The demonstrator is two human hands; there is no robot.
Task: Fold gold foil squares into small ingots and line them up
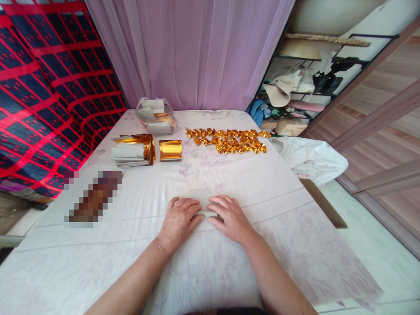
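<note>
A small sheet of paper [204, 202], pale side up, lies on the table in front of me, and its near edge looks folded up. On its left edge, my left hand [180, 218] holds the paper with the fingers bent over it and the thumb along the near side. My right hand [230, 218] grips the right edge the same way, thumb close to the fingers. Part of the sheet is hidden under the fingertips. Farther off are a stack of gold foil papers [133, 151], a smaller stack [170, 150] gold side up, and several folded gold foil pieces [241, 142] in rows.
A clear plastic bag [155, 116] with more foil papers stands at the back left of the cloth-covered table [138, 192]. A pixelated patch [95, 199] covers something at the left. Beyond the right edge are a white plastic bag [315, 159] and a shelf rack [302, 83].
</note>
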